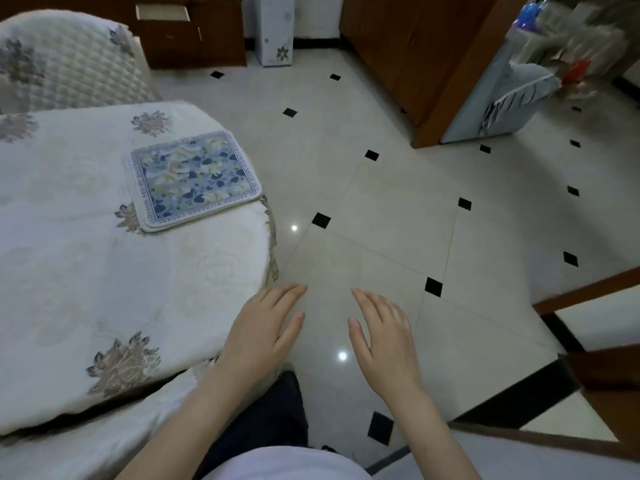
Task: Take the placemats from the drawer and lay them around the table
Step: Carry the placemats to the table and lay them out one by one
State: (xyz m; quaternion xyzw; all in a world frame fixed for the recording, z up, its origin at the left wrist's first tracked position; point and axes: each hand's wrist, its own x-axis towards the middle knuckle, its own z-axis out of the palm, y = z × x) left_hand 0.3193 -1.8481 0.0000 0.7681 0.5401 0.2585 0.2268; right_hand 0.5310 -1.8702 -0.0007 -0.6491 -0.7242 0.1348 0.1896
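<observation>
Both hands are empty; the left hand (265, 327) and the right hand (382, 332) hang side by side over the floor with fingers straight and loosely spread, palms down, gripping nothing; the left one sits just off the rounded edge of the table (104, 289), the right one well clear of it above the pale tiles. The placemats (194, 178) lie on the table near its far edge, apart from both hands; they look like a small stack, rectangular with rounded corners, blue and white with a floral pattern and a lettered border, one corner close to the table's rim. The table is draped in a cream quilted cloth (69, 237) with muted embroidered flower motifs and a fringed hem; a chair back (65, 60) in the same quilted fabric stands behind it. Beyond, a dark wooden cabinet has its drawer (162, 12) pulled open. The floor (391, 209) is glossy beige tile with small black diamond insets; a brown wooden door (426, 64) stands to the right.
</observation>
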